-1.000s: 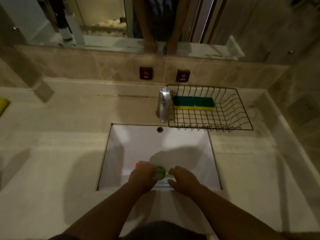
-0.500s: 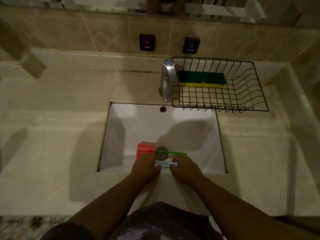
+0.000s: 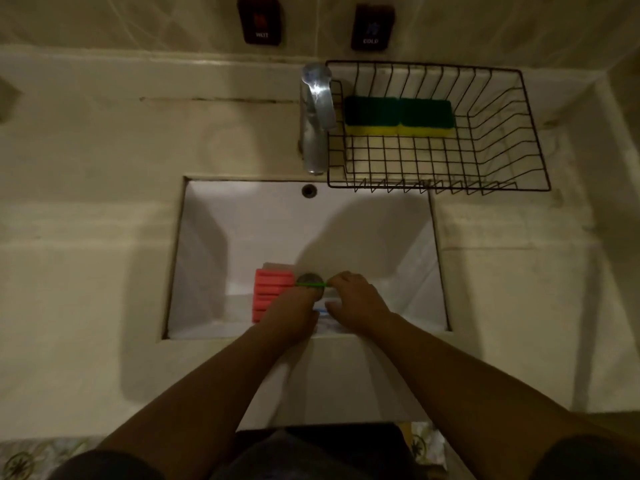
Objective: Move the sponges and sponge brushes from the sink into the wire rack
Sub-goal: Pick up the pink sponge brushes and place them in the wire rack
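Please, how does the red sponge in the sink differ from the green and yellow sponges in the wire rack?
The red sponge is one colour with ridges across its top; the green and yellow sponges have two layers, dark green above yellow.
The red sponge lies on the sink floor, by the left hand; the green and yellow sponges sit at the back of the wire rack, untouched.
The red sponge is partly covered by the hand; the others show fully.
Both are rectangular blocks.

Both bare forearms reach forward and converge low over the near edge of the sink. The left hand (image 3: 294, 315) is palm down, fingers curled under. The right hand (image 3: 356, 299) sits just beside it, fingers bent inward toward the left.
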Tool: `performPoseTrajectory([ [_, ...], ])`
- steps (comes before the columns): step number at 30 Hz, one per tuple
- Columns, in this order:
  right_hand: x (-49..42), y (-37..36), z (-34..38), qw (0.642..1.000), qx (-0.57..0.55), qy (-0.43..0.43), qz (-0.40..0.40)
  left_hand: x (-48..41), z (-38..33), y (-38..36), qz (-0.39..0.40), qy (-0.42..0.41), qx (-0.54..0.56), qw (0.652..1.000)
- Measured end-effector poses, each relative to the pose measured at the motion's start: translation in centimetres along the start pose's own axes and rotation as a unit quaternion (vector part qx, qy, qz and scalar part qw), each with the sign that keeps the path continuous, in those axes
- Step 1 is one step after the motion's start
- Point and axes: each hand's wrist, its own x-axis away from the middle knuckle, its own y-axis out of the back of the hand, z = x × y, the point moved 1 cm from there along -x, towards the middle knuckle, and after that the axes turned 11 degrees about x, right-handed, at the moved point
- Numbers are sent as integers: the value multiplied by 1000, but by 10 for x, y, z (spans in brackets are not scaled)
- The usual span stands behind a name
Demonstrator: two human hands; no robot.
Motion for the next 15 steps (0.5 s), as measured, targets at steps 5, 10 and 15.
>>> performPoseTrajectory([
  [5, -16, -10, -4, 1000, -13, -28, -6, -13, 5, -2, 20, 23, 7, 1000],
  [10, -29, -18, -6, 1000, 11, -10, 14, -22, 13, -6, 48, 52, 10, 997],
  [15, -42, -27, -5, 999, 32, 14, -2, -30, 20, -14, 42, 26, -53, 997],
])
